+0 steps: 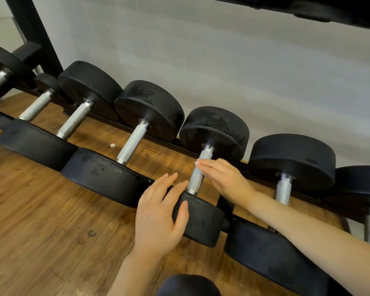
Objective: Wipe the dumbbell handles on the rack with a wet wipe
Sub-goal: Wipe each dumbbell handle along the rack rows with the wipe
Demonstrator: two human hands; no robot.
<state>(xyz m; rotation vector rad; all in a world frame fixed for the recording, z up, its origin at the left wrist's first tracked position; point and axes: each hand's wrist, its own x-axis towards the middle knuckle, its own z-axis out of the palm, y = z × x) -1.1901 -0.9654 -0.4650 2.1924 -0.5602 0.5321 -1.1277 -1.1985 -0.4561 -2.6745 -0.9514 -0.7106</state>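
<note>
At frame centre, the right hand (224, 178) pressed a barely visible white wet wipe (198, 163) on the knurled steel dumbbell handle (198, 174); the left hand (160, 212), fingers spread, steadied its black rubber head (199, 218). The small wipe could slip off mid-stroke.

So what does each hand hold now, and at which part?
The left hand rests on the dumbbell's near head, no grip. The right hand presses a white wipe against the handle with straight fingers.
</note>
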